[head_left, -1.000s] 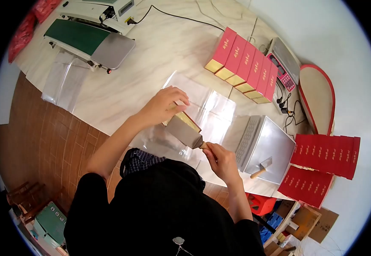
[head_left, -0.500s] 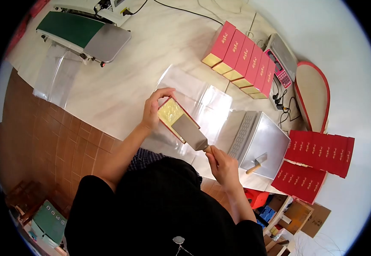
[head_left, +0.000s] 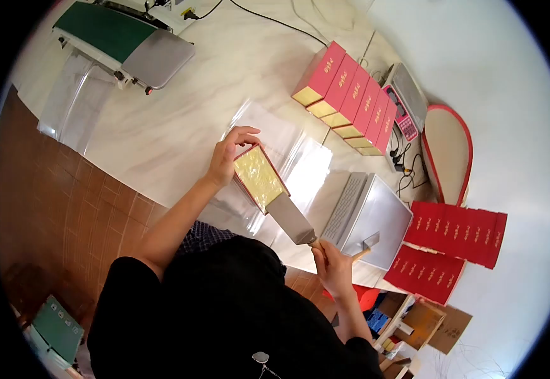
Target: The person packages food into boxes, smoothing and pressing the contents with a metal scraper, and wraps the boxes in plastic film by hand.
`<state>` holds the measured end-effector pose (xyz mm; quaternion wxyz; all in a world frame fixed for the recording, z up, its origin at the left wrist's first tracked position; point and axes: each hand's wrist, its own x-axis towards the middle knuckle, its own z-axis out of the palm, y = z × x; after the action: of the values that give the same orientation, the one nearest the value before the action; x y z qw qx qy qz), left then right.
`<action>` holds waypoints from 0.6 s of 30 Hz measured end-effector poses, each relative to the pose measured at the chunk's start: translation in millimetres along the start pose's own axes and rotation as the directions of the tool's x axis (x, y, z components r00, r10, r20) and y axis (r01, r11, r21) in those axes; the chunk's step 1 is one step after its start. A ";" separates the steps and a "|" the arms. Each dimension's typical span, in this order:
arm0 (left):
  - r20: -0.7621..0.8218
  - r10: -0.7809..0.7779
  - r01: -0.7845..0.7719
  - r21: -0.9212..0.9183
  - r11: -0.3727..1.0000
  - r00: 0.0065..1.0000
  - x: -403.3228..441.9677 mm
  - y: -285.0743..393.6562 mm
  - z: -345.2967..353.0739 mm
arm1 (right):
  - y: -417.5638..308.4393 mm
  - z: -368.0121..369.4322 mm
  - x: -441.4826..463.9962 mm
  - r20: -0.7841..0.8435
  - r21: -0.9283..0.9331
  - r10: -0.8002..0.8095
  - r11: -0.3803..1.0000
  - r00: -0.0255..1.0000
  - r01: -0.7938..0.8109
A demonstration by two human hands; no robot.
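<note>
My left hand (head_left: 223, 159) is closed round the upper end of a small red box (head_left: 259, 179), whose crinkled gold-yellow face is turned up toward me. The box is held tilted over the near part of the table. In my right hand (head_left: 335, 273) is the handle of a scraper (head_left: 290, 218) with a broad flat metal blade. The blade's end meets the lower end of the box, overlapping its edge. Beneath the box lie clear plastic sheets (head_left: 268, 120), bright with glare.
Red boxes (head_left: 354, 88) stand in a row near a scale (head_left: 407, 95). A metal tray (head_left: 379, 221) holds a second scraper (head_left: 366, 245) at the right. More red boxes (head_left: 455, 230) stand beyond it. A green-and-grey machine (head_left: 107, 38) sits at the far left.
The scraper has drawn back toward the lower right, so more of the gold-yellow face shows. My left hand still holds the box. The whole view has shifted slightly.
</note>
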<state>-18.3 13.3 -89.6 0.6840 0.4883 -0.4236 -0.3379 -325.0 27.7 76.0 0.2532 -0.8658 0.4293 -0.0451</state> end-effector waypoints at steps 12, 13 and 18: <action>0.047 -0.120 0.126 -0.162 0.979 0.992 -7.6 -5.2 1.0 | -36.0 38.7 72.3 -0.014 -0.010 -0.104 0.995 0.994 0.104; 0.050 -0.118 0.124 -0.146 0.982 0.992 -8.1 -4.3 1.5 | -37.5 38.8 74.8 0.004 -0.053 -0.127 0.990 0.992 0.127; 0.058 -0.129 0.137 -0.155 0.978 0.990 -4.7 0.4 1.9 | -41.3 36.4 80.9 0.104 -0.179 -0.109 0.976 0.989 0.127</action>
<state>-21.9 16.8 -90.1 0.6862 0.4515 -0.3780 -0.4271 -233.7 1.0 52.9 0.1883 -0.9107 0.3672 0.0205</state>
